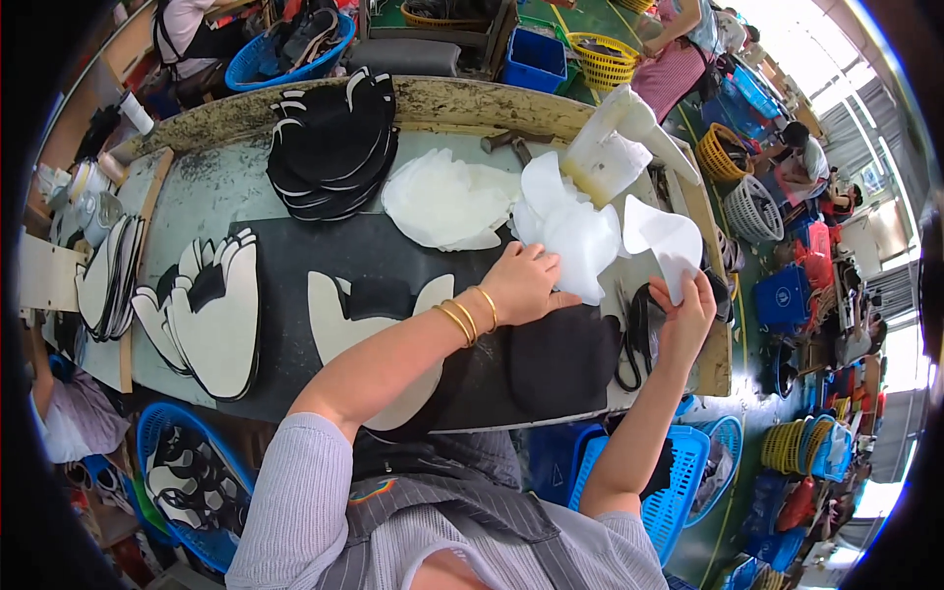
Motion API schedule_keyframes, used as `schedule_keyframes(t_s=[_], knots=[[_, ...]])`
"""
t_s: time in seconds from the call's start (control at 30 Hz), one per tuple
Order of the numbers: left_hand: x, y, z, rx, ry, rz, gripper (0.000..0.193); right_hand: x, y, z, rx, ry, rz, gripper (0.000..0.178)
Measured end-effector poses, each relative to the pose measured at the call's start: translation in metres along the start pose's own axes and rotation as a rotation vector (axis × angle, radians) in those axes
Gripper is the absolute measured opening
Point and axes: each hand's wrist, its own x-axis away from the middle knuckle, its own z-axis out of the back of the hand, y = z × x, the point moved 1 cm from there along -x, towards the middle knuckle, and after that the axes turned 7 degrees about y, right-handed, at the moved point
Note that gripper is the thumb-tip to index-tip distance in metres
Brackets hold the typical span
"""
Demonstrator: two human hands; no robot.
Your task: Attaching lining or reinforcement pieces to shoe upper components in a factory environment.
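At the far left of a worn worktable (197,187), a fanned row of white, black-edged cut shoe pieces (211,315) lies flat, with a thinner stack of similar pieces (108,275) beside it near the table's edge. Behind them, toward the back rim, sits a tall heap of black pieces with white trim (329,147). Nearer the middle, one large cream piece (339,320) rests on a dark mat (295,256), partly covered by the worker's left forearm, which carries gold bangles (467,317). A loose mound of white lining pieces (442,202) lies behind that arm. The left hand (526,285) is pressed down with fingers curled onto a pile of white curved pieces (575,236), pinning it to the table. Just right of it, a black rounded piece (565,359) lies at the table's front edge. The right hand (688,315) is raised slightly, fingers pinched closed on a single white piece (664,236) held apart from the pile. Below the table stand blue plastic baskets (678,477).
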Motion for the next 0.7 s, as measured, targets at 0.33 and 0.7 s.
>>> schedule_keyframes(t_s=[0.33, 0.7], knots=[[-0.031, -0.010, 0.030, 0.616, 0.314, 0.291, 0.027, 0.027, 0.054, -0.042, 0.481, -0.110, 0.383, 0.025], [-0.107, -0.017, -0.021, 0.605, -0.084, 0.095, 0.015, 0.031, 0.000, 0.014, 0.405, -0.059, 0.438, 0.020]])
